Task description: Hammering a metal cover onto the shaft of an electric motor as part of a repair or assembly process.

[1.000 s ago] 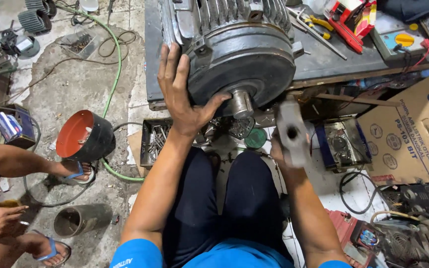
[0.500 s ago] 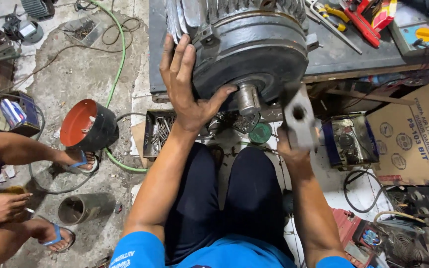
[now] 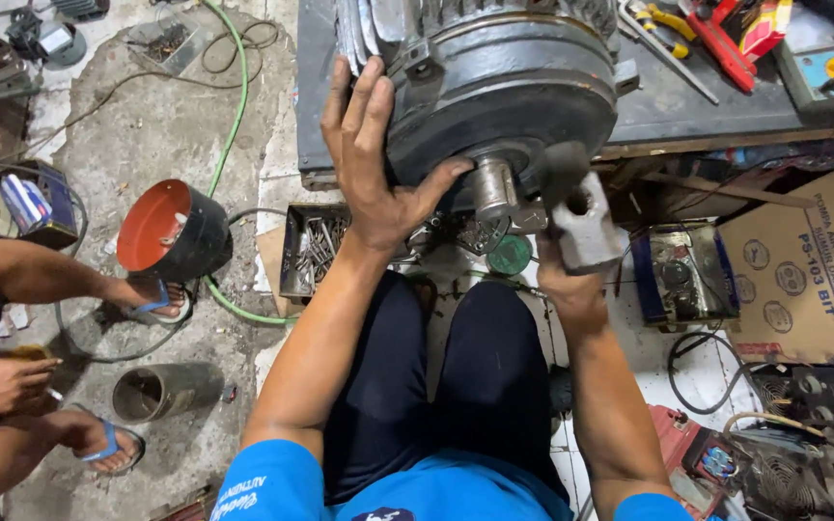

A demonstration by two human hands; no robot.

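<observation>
I'm looking down at a stained concrete workshop floor [image 3: 156, 145] strewn with cables, with a dark steel table [image 3: 687, 106] along the top of the view. A big grey electric motor [image 3: 504, 87] lies on the table, its end cover hanging over the table edge toward me and its bare shaft [image 3: 494, 185] sticking out of the middle.

My left hand [image 3: 374, 169] lies flat against the motor's end cover, fingers spread wide and pointing up, the thumb reaching toward the shaft; it grips nothing. My right hand [image 3: 567, 285] is wrapped around the handle of a hammer, whose blocky grey hammer head [image 3: 586, 224] sits just right of the shaft, close to the end cover. I cannot tell whether it touches the motor.

Under the table edge a metal tray of bolts [image 3: 313, 249] rests on the floor, and a small green round lid [image 3: 511, 255] lies just below the shaft. To the left stands a black cowl with an orange inside [image 3: 171, 232], with a green hose [image 3: 234, 116] curving past it, and nearer me a short metal cylinder [image 3: 161, 391] on its side. Another person's arms and sandalled feet [image 3: 108, 444] show at the left edge. A cardboard box [image 3: 808, 270] stands at the right.
</observation>
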